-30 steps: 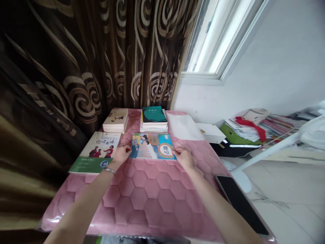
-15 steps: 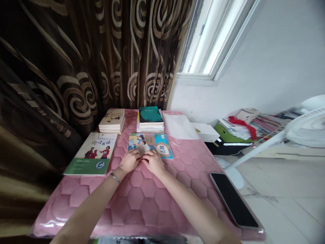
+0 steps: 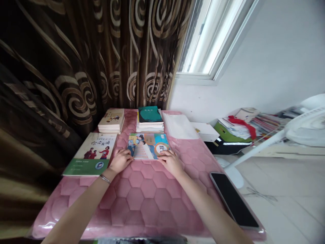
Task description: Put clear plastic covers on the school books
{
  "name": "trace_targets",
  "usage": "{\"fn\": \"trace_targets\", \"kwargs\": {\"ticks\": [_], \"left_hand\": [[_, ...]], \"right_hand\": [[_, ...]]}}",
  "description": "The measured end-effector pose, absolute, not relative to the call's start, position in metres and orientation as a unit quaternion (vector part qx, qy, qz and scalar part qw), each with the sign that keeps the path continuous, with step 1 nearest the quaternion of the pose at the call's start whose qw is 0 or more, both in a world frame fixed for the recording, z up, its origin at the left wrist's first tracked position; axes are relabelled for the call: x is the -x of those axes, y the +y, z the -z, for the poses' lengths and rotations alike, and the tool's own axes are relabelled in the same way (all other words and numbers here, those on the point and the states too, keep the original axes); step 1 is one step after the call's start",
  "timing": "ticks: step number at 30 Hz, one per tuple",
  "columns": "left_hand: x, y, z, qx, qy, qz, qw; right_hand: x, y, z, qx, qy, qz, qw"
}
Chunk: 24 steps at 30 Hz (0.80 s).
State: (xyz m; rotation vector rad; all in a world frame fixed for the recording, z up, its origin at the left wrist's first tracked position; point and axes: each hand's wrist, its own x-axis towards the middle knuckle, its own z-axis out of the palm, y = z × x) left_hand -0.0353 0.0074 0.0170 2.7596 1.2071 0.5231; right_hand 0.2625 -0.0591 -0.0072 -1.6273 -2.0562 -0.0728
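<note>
Spanning the near edge of a mathematics textbook (image 3: 144, 144), the two hands sit toward opposite ends of it: the left hand (image 3: 122, 161) at the near left corner, the right hand (image 3: 171, 162) over the near right part. From the fingers, the book lies ahead and between, its long axis running left to right across the person's front, and neither hand is clearly the nearer. The fingers on both sides are bent and only slightly spread, touching the cover and its edge; whether they pinch it or merely rest there I cannot tell (the thumbs are hard to make out).

The textbook lies flat and shut on the pink padded table cover (image 3: 149, 200), to the right of a green-and-white reading book (image 3: 88, 166) and nearer the person than the stack topped by a teal book (image 3: 151, 114). Its soft cover is mostly blue, with cartoon children toward the left, a long pale shape slanting through the middle and a round orange-rimmed title badge at the right, partly hidden by the right fingers. It looks thin, a paperback, with corners that seem flat where they show.
</note>
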Motion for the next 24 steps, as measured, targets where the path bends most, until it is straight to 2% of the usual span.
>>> {"fn": "trace_targets", "kwargs": {"ticks": [7,14,24], "left_hand": [[0.048,0.01,-0.013,-0.857,0.47,-0.197,0.08],[0.052,0.011,-0.016,-0.842,0.489,-0.191,0.121],[0.053,0.005,-0.015,-0.842,0.49,-0.194,0.112]], "right_hand": [[-0.304,-0.073,0.006,0.644,-0.729,0.033,0.231],[-0.313,-0.072,0.007,0.625,-0.736,0.007,0.261],[-0.322,-0.071,0.013,0.627,-0.732,-0.008,0.268]]}}
